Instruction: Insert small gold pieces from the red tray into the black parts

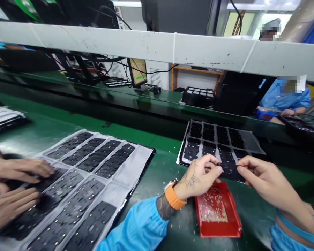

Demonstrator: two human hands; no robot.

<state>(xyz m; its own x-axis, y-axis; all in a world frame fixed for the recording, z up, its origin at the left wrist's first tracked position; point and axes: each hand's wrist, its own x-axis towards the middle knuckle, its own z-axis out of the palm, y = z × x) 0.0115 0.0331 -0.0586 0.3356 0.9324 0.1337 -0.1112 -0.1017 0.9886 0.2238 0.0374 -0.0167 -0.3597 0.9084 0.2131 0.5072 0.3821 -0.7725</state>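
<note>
My left hand [201, 175], with an orange watch band at the wrist, pinches the left edge of a thin black perforated plate [229, 170]. My right hand [264, 177] has thumb and forefinger closed at the plate's right edge. The plate is held just in front of a black tray [195, 148] with several similar black parts in its compartments. Under my left hand a red open box [219, 228] lies on the bench, holding many tiny gold-coloured pieces [213, 207].
At left, a co-worker's hands [18, 170] rest over a large grey-lined tray [137, 164] of black plates. A white beam [157, 45] crosses above the green bench [157, 188]. Beyond stand a monitor [139, 71] and a black box [199, 97]. Another person [285, 99] sits far right.
</note>
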